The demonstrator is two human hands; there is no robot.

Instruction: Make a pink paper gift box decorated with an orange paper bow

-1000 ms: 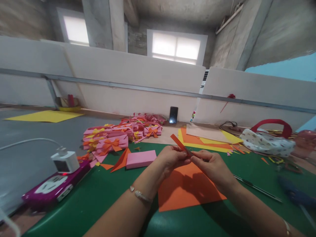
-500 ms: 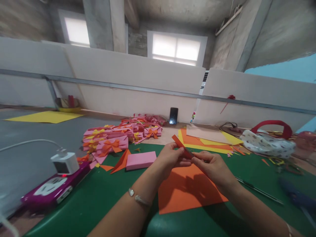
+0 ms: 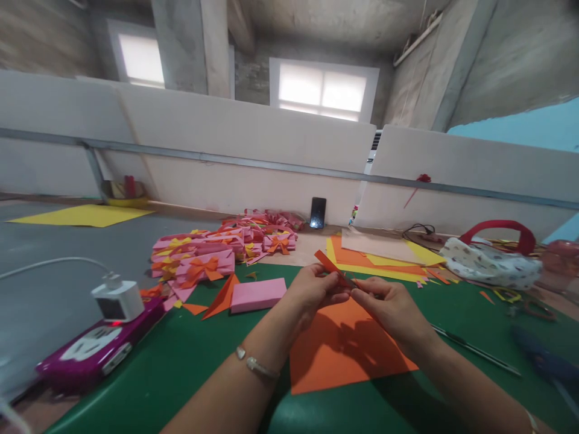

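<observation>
Both my hands meet above the green mat [image 3: 181,361] and pinch a narrow orange paper strip [image 3: 326,263] between thumbs and fingers. My left hand [image 3: 316,292] holds the strip near its middle, and the free end sticks up and to the left. My right hand [image 3: 391,310] grips the other end, which is hidden by the fingers. Under the hands lies a large orange paper sheet [image 3: 344,355]. A pink folded box [image 3: 257,294] rests just left of my left hand.
A pile of pink boxes with orange and yellow bows [image 3: 217,250] lies at the back left. A purple power strip with a white charger [image 3: 97,340] sits at the left. Yellow and orange sheets [image 3: 384,256], a patterned bag [image 3: 491,259], a metal ruler [image 3: 474,349] and a phone [image 3: 318,211] lie around.
</observation>
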